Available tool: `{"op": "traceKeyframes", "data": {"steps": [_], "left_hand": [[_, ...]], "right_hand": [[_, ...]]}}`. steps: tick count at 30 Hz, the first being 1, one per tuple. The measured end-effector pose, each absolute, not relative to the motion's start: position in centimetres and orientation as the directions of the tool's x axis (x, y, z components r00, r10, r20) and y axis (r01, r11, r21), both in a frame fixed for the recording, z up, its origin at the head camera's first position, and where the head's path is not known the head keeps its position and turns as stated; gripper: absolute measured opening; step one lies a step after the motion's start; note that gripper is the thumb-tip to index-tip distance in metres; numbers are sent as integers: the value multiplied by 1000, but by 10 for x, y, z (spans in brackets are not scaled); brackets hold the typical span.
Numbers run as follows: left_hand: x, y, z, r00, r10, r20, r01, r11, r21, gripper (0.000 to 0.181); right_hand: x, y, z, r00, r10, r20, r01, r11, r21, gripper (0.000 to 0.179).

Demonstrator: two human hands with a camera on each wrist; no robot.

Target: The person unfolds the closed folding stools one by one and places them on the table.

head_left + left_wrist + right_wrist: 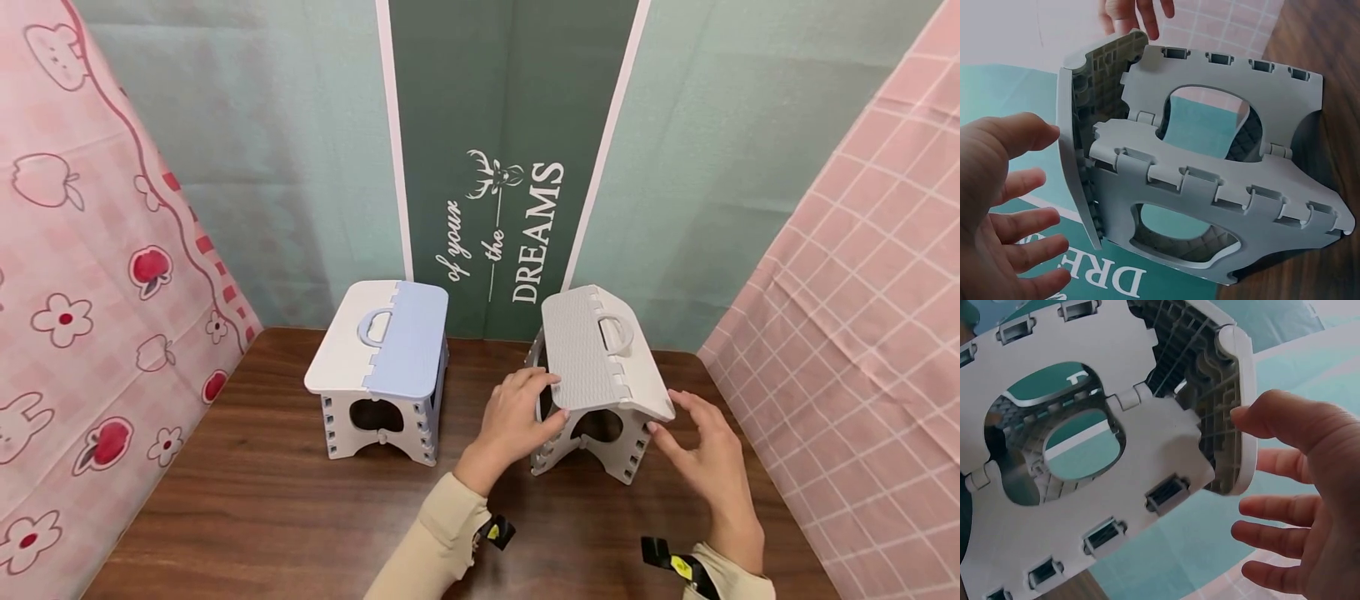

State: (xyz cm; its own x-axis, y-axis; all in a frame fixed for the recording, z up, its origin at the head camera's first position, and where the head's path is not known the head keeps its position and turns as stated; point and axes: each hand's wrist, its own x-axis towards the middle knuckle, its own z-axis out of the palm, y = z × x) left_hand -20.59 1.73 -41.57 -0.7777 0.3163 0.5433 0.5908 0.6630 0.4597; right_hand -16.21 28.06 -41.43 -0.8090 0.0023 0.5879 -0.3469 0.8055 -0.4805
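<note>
A grey-and-white folding stool [585, 350] stands on the table's right side, its top bent along the middle hinge, its legs spread. At the front left of the top is my left hand [517, 417], fingers loosely spread and thumb tip right at the grey panel's edge. My right hand [705, 450] pinches the white panel's front right corner, thumb underneath and index finger on the outer face. The other fingers [1272, 540] are extended past the edge. In the left wrist view, the ribbed underside and hinged legs [1197, 181] show.
A second folding stool [408, 342], white and blue, stands upright with a flat top to the left. Both are on a brown wooden table [247, 500]. Behind hangs a green cloth [495, 100] with lettering; pink patterned cloths [862, 275] flank both sides.
</note>
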Motion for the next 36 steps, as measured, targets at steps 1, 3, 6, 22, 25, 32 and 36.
{"op": "traceKeyframes", "data": {"steps": [1, 3, 6, 22, 25, 32, 36], "left_hand": [[-206, 18, -415, -772, 321, 548, 598, 659, 456, 40], [-207, 20, -413, -760, 328, 561, 611, 653, 447, 38], [-209, 23, -411, -743, 334, 581, 627, 651, 428, 36], [-219, 42, -403, -636, 396, 663, 735, 571, 365, 32], [-220, 46, -408, -612, 422, 668, 761, 544, 354, 28], [-220, 49, -414, -607, 442, 661, 763, 555, 331, 24], [-218, 48, -411, -624, 454, 636, 752, 570, 331, 25]], "right_hand": [[-163, 280, -413, -805, -3, 594, -357, 801, -480, 53], [-164, 279, -412, -797, -10, 604, -373, 795, -479, 53], [-167, 276, -409, -780, -26, 626, -407, 781, -474, 53], [-185, 256, -401, -738, -100, 668, -525, 706, -475, 50], [-186, 253, -402, -746, -107, 657, -520, 709, -476, 41], [-189, 252, -403, -749, -125, 650, -518, 723, -457, 33], [-188, 252, -403, -758, -129, 640, -511, 728, -457, 32]]}}
